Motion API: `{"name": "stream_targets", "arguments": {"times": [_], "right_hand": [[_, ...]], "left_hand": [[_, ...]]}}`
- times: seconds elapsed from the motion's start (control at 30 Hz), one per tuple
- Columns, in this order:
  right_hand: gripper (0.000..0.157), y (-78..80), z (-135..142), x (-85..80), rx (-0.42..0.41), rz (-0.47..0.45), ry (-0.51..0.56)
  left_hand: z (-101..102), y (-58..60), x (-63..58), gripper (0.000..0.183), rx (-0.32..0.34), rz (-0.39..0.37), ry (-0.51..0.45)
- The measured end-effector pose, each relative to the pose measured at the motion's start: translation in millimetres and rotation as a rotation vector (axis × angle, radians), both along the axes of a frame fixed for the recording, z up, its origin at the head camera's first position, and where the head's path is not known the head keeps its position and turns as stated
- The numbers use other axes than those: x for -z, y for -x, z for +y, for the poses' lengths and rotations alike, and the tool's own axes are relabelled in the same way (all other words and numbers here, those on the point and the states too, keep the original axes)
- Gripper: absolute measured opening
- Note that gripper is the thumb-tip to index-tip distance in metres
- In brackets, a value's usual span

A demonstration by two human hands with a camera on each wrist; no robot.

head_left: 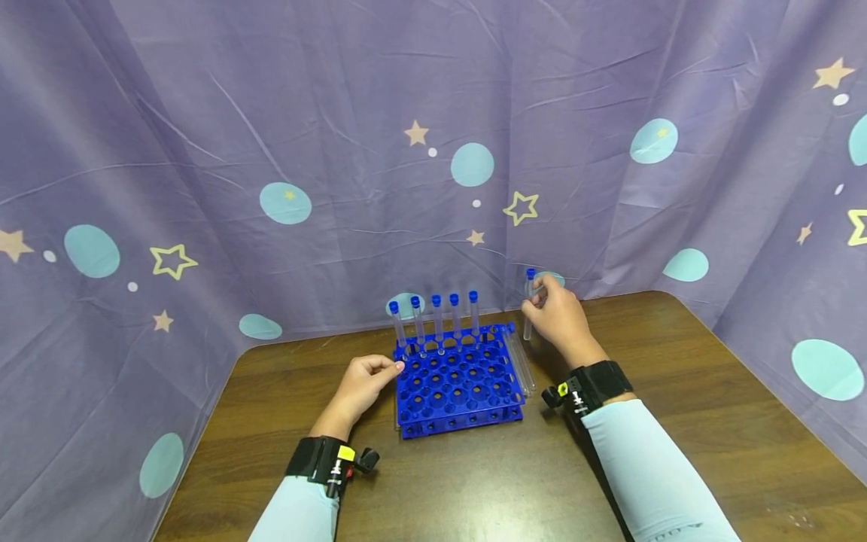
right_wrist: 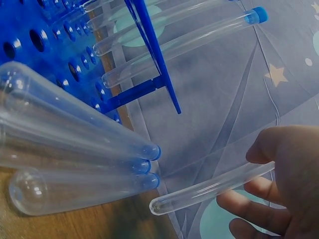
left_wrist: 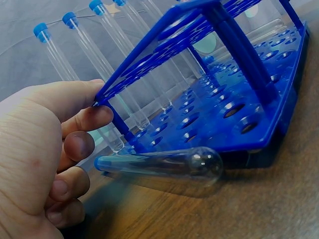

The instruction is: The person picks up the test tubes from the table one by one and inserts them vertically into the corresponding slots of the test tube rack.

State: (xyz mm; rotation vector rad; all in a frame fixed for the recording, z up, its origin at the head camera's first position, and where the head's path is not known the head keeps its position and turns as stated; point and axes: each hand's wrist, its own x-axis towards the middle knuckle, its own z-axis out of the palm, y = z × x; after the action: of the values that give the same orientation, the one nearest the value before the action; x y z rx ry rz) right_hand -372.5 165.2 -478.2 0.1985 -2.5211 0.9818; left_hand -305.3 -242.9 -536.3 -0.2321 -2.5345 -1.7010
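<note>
My left hand (head_left: pixel 359 386) pinches the left back corner of a blue test tube rack (head_left: pixel 460 420), thumb above the upper plate and forefinger below it. To the right of the rack, my right hand (head_left: pixel 562 320) holds a clear, blue-capped test tube (right_wrist: pixel 199 196) between thumb and fingers. That tube hangs near upright, its rounded end down, apart from the rack. Several capped test tubes (head_left: pixel 438 320) stand in the rack's back row. Three more tubes (right_wrist: pixel 65 194) lie along its right side. Another tube (left_wrist: pixel 149 164) lies on the table by its left side.
The brown wooden table (head_left: pixel 447 489) reaches back to a purple curtain (head_left: pixel 379 90) patterned with stars and dots. Curtain folds hang close behind the rack and at both sides. Black camera straps (head_left: pixel 603 382) wrap both wrists.
</note>
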Motion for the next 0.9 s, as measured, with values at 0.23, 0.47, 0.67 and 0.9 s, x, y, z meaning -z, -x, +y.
{"name": "stream_targets", "arguments": {"times": [0.23, 0.47, 0.67, 0.9], "right_hand": [[0.029, 1.6, 0, 2.0, -0.003, 0.043, 0.013], [0.029, 2.1, -1, 1.3, -0.02, 0.042, 0.047], [0.032, -0.8, -3, -5.6, -0.057, 0.057, 0.1], [0.034, -7.4, -10, -19.4, -0.105, 0.111, 0.175]], "left_hand": [[0, -1.0, -0.8, 0.022, -0.005, -0.005, -0.003], [0, -2.1, -0.4, 0.023, -0.008, -0.007, -0.002], [-1, -0.7, 0.3, 0.023, 0.003, -0.008, 0.003], [0, -0.6, -0.2, 0.023, 0.007, -0.007, -0.007]]}}
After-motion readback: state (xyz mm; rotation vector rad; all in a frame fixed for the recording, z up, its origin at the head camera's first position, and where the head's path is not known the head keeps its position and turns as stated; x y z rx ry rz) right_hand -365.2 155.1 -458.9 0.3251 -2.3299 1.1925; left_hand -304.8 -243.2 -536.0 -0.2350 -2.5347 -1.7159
